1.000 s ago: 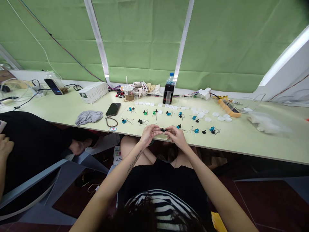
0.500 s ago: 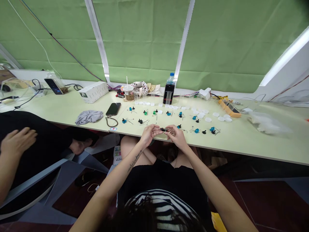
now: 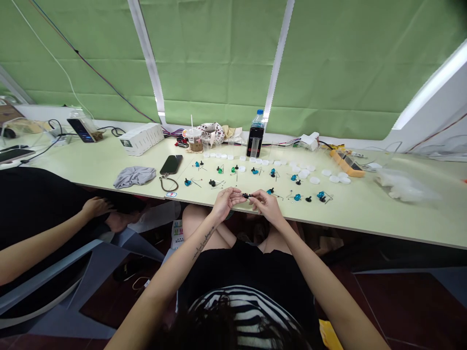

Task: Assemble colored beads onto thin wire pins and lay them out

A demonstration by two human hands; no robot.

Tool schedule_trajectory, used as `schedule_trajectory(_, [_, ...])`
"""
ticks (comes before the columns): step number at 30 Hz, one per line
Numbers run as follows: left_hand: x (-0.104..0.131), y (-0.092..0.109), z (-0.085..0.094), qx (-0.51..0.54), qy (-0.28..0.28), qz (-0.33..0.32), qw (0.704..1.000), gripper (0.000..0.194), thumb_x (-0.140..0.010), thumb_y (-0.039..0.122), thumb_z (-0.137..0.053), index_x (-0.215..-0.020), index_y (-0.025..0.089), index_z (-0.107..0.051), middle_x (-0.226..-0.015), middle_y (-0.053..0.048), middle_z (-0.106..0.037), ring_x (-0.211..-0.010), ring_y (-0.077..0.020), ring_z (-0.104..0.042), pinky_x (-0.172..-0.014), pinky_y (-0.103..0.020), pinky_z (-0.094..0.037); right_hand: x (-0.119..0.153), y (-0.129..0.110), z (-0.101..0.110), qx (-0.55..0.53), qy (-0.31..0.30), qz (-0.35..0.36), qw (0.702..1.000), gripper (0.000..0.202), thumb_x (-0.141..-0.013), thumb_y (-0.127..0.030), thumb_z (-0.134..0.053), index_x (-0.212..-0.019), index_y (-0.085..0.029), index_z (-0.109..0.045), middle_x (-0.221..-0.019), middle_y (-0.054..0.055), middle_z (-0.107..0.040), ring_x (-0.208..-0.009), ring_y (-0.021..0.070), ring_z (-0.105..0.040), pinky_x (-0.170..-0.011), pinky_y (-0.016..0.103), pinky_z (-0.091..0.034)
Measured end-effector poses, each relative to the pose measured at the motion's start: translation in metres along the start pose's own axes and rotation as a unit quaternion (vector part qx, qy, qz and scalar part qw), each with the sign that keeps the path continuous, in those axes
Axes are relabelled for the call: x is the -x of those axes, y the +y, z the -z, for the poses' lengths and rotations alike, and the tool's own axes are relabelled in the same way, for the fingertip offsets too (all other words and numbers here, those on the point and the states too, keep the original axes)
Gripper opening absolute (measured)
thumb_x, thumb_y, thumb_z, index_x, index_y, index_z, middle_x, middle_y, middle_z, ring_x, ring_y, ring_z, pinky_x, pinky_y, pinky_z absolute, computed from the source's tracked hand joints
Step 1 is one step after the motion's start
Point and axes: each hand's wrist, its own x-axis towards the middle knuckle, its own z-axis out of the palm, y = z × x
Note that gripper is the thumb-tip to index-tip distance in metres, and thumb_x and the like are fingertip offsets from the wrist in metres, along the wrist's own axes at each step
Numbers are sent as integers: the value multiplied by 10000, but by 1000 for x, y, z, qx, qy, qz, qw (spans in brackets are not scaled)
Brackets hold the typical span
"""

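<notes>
Between my hands, at the table's front edge, is a small black part [image 3: 246,196], too small to name more exactly. My left hand [image 3: 226,201] pinches its left end, and my right hand [image 3: 265,201] pinches its right end. Around them on the table [image 3: 383,214] lie several small sets of blue, green or black plastic pieces with thin bent metal wires. A blue piece [image 3: 270,191] lies just beyond my right fingers, and a black piece [image 3: 212,183] lies beyond my left hand. Farther right are another blue piece [image 3: 297,197] and a black one [image 3: 308,199].
White round caps [image 3: 314,180] lie in a rough row behind the pieces. A phone [image 3: 254,141] leans on a bottle [image 3: 260,116]. To the left are a dark phone [image 3: 171,164], grey cloth [image 3: 134,177] and white boxes [image 3: 142,139]. Another person's hand [image 3: 98,206] is at far left.
My hands stay almost in place, with the right fingers shifting slightly on the black part. The other person's hand at far left has moved right, down onto their leg.
</notes>
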Motion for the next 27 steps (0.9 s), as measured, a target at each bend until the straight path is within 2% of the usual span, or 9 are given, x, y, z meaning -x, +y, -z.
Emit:
schedule_trajectory(9, [-1,-2,3,-2,-7,-3,1000,285,-864,343,-503,-841,80,-609,-744,-123,-683,-725,-200,-684,-774,-316,-525,1,-4,1,18,3,12,1000,352,-864,-522,-451,-828,-199,-588,-672,27,-643,-512,154,-608,-385,239,-474])
schedule_trajectory(15, [0,-1,1,0,-4,-2,1000,277,-868,329,-496,-836,76,-605,-747,-132,-684,-725,-205,-685,-773,-321,-524,0,-2,0,-20,25,2,999,410,-890,-548,-357,-1003,-212,-564,-722,32,-650,-526,152,-614,-354,221,-459])
schedule_trajectory(27, [-1,0,0,-2,0,-2,1000,275,-867,326,-499,-829,76,-606,-735,-127,-678,-716,-204,-683,-772,-328,-526,-1,1,-1,-10,26,11,1000,425,-876,-573,-374,-857,-205,-586,-688,31,-652,-509,153,-601,-349,230,-453])
